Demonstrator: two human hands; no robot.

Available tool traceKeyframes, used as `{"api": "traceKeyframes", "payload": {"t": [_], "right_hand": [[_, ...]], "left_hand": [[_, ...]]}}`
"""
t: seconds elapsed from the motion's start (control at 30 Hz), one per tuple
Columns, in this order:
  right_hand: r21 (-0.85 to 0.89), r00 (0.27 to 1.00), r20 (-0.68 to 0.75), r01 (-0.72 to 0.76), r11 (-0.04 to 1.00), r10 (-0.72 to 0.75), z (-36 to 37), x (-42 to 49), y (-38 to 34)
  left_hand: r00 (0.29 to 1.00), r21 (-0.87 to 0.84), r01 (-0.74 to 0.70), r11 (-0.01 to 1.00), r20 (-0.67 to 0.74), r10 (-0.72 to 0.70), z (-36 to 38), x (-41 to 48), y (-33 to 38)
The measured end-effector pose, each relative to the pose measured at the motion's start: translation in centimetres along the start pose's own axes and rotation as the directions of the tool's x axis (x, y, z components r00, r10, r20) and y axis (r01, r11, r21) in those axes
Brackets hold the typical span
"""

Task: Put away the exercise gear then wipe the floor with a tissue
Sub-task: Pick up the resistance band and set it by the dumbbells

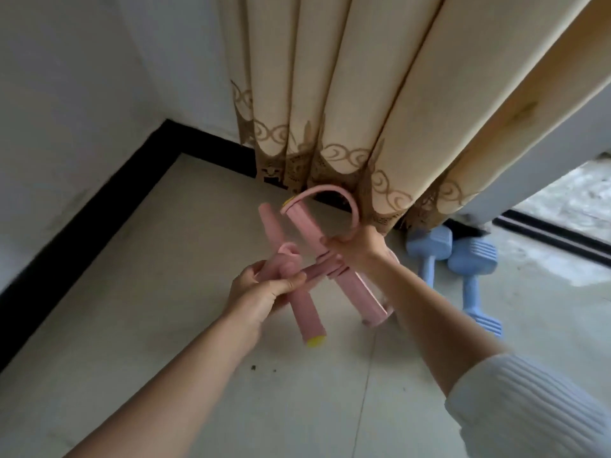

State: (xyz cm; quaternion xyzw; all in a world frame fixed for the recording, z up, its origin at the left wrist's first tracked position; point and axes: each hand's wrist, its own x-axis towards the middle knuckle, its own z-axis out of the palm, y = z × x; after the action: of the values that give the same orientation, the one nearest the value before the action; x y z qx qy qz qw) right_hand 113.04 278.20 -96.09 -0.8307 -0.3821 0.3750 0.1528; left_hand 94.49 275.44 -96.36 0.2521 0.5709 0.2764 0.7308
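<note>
A pink pedal resistance puller [305,233] with two foam bars, rubber cords and a curved strap hangs above the floor in the room's corner. My left hand [264,292] grips the nearer bar and the cords at its middle. My right hand [355,247] holds the farther bar where the cords wrap it, under the strap loop. Two light blue dumbbells [459,259] lie on the floor to the right, at the curtain's hem. No tissue is in view.
A cream curtain [363,94] with a brown lace hem hangs just behind the puller. White walls with a black skirting board [99,209] close off the left. Small dark specks [254,368] dot the grey floor below my hands. A sliding door track [555,236] runs at right.
</note>
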Motion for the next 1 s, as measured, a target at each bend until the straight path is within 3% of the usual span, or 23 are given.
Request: {"api": "traceKeyframes", "payload": {"t": [0.1,0.17,0.23,0.33,0.43,0.5,0.57,0.6,0.77,0.83,1.0], "right_hand": [[-0.098,0.999,0.031,-0.016,0.995,0.019,0.9,3.8,1.5],[-0.075,0.996,0.075,0.058,0.996,-0.052,1.5,4.7,2.9],[-0.041,0.984,-0.003,0.175,0.984,-0.176,1.9,3.7,4.0],[-0.185,0.937,-0.01,0.341,0.922,-0.348,2.2,1.4,6.2],[-0.243,0.941,-0.043,0.316,0.917,-0.335,1.9,0.1,8.9],[-0.208,0.956,-0.088,0.257,0.944,-0.279,1.7,0.1,10.3],[-0.207,0.953,-0.09,0.267,0.941,-0.291,1.9,0.1,11.2],[-0.231,0.943,-0.089,0.293,0.928,-0.32,2.0,0.4,11.7],[-0.479,0.932,-0.088,0.27,0.835,-0.352,2.8,1.2,13.0],[-0.552,0.932,-0.11,0.231,0.801,-0.345,3.0,1.5,13.6],[-0.673,0.912,-0.041,0.276,0.686,-0.408,2.5,2.7,13.0]], "left_hand": [[0.999,-0.028,0.005,1.0,0.049,-0.003,0.6,3.8,-1.4],[0.999,-0.026,0.031,0.999,0.045,-0.03,1.8,5.7,-2.2],[0.998,0.048,0.041,0.998,0.045,-0.043,3.1,7.2,-3.2],[0.997,0.322,-0.072,0.944,0.04,0.062,3.9,7.8,-5.5],[0.974,0.701,-0.226,0.676,0.143,0.177,3.1,6.8,-6.7],[0.952,0.904,-0.256,0.342,0.173,0.254,2.3,6.4,-6.1],[0.918,0.973,-0.232,-0.011,0.223,0.329,1.6,5.9,-5.0],[0.913,0.97,-0.235,-0.063,0.243,0.327,1.1,5.9,-4.7],[0.985,0.983,-0.166,0.076,0.161,0.069,-2.5,6.7,-5.3],[0.989,0.978,-0.144,0.148,0.14,0.036,-3.1,7.0,-6.6],[0.983,0.982,-0.173,0.071,0.168,0.068,-1.8,7.1,-8.3]]}}
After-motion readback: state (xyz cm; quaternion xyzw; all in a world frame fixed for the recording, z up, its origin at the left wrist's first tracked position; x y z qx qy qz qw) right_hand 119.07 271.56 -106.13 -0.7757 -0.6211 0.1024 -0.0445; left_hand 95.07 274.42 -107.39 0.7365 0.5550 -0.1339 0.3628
